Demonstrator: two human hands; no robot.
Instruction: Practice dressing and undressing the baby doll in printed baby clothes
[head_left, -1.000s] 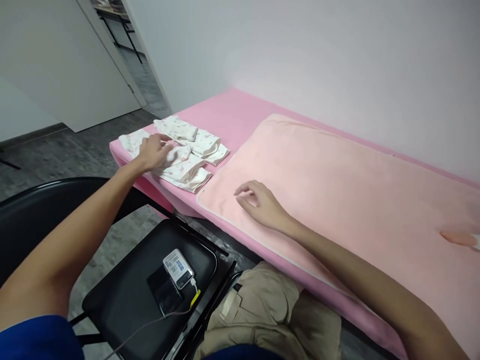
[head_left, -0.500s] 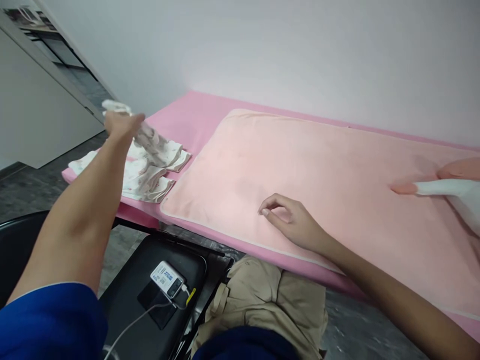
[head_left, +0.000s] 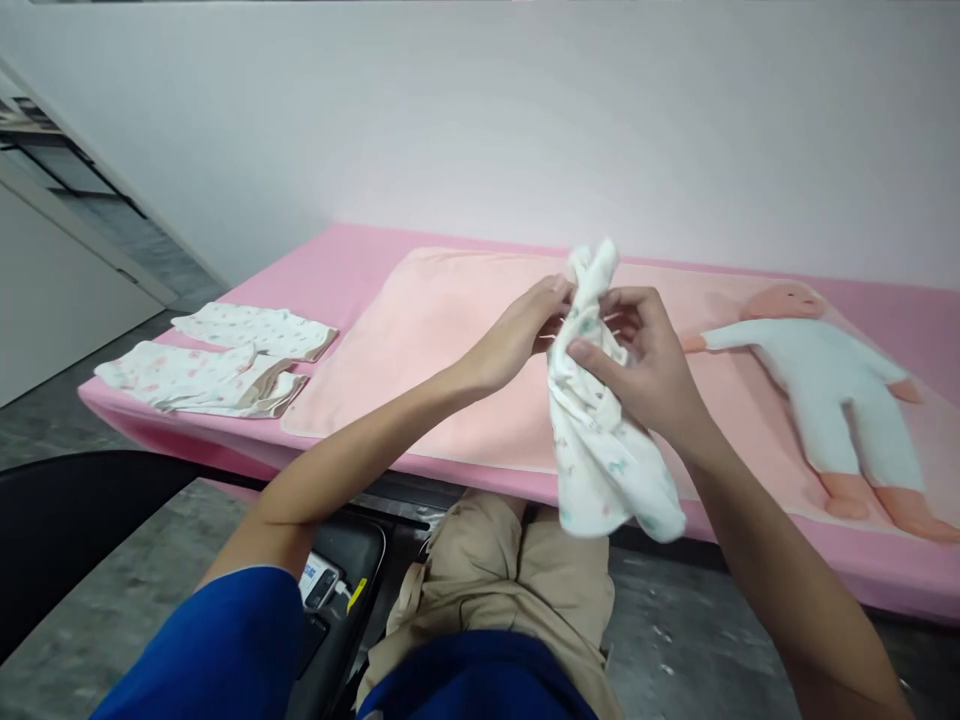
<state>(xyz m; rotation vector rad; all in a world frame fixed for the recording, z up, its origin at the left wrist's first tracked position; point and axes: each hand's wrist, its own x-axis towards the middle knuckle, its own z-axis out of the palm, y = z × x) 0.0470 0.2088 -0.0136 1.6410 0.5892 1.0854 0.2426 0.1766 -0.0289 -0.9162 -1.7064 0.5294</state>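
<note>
Both my hands hold up a small white printed baby garment (head_left: 600, 450) in front of me, above the near edge of the pink bed. My left hand (head_left: 529, 325) pinches its upper left part. My right hand (head_left: 637, 350) grips its upper right part, fingers curled round the cloth. The garment hangs bunched below my hands. A doll (head_left: 817, 375) in a pale one-piece lies on its back on the peach mat (head_left: 450, 330), to the right of my hands.
A few more folded printed baby clothes (head_left: 217, 360) lie at the left end of the pink bed (head_left: 352, 265). A black chair (head_left: 75, 500) stands at my left, with a power bank (head_left: 319, 580) on a black seat. A white wall runs behind the bed.
My left hand lifted one garment off the pile and carried it right. My right hand rose from the mat and took hold of it. The view swung right, showing the doll.
</note>
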